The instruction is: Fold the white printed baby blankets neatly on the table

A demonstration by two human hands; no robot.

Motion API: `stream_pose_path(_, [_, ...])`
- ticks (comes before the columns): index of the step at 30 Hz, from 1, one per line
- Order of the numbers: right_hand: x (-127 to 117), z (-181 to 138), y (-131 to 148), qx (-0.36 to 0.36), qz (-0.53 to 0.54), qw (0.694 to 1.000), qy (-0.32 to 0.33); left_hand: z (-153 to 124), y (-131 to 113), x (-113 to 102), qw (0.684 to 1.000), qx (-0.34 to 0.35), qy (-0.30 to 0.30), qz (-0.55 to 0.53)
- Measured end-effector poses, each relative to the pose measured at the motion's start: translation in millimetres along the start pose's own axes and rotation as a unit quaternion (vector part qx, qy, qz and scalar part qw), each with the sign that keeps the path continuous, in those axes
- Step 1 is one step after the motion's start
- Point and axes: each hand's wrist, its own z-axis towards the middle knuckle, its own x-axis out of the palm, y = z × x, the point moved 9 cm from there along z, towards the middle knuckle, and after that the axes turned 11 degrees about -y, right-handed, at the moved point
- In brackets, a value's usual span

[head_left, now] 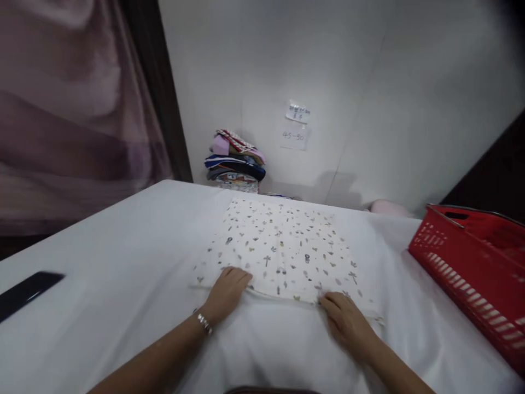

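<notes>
A white cloth point(287, 246) with small printed palm trees and other little figures lies spread flat on the white-covered table. My left hand point(227, 291), with a silvery bracelet at the wrist, is closed on the near edge of this cloth, left of its middle. Further right along the same edge, my right hand point(344, 322) has its fingers curled over the hem, thumb tucked underneath. The cloth's near edge sags slightly between the two hands. The undersides of the fingers are hidden.
A red plastic basket point(463, 268) stands at the right. On the left lies a dark flat object point(30, 290), perhaps a phone. Folded fabrics point(235, 158) are stacked behind the table's far edge. Paper notes point(296, 128) are on the wall; a pinkish curtain point(69, 109) hangs at left.
</notes>
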Motion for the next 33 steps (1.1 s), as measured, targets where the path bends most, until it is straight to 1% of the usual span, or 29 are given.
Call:
stream_pose_path(3, [25, 26, 30, -0.057, 0.003, 0.998, -0.008, 0, 0, 3, 1.000, -0.012, 0.003, -0.009])
stream_pose_path(8, [69, 77, 83, -0.112, -0.008, 0.993, 0.026, 0, 0, 3, 0.999, -0.041, -0.001, -0.005])
stream_pose_path(11, [89, 100, 115, -0.122, -0.019, 0.991, 0.054, -1, 1, 3, 0.998, -0.059, 0.007, -0.010])
stream_pose_path(14, [104, 114, 134, -0.100, -0.030, 0.991, 0.080, -5, 3, 4, 0.997, -0.072, 0.016, -0.017])
stream_pose_path(17, [109, 120, 138, -0.067, -0.031, 0.994, 0.084, -9, 8, 4, 0.997, -0.079, 0.020, -0.012])
stream_pose_path(20, [107, 120, 134, -0.045, -0.005, 0.997, 0.068, -11, 16, 0, 0.996, -0.091, 0.019, 0.009])
stream_pose_path(24, [100, 118, 130, -0.033, 0.042, 0.998, 0.036, -11, 31, -10, 0.992, -0.125, -0.001, 0.033])
stream_pose_path(27, [95, 118, 136, -0.045, 0.058, 0.997, 0.020, -12, 43, -16, 0.988, -0.150, -0.017, 0.037])
stream_pose_path(30, [96, 120, 142, -0.051, 0.039, 0.998, 0.028, -15, 57, -21, 0.985, -0.164, -0.019, 0.048])
stream_pose_path(33, [100, 124, 142, -0.041, 0.007, 0.998, 0.054, -21, 70, -28, 0.985, -0.162, -0.016, 0.063])
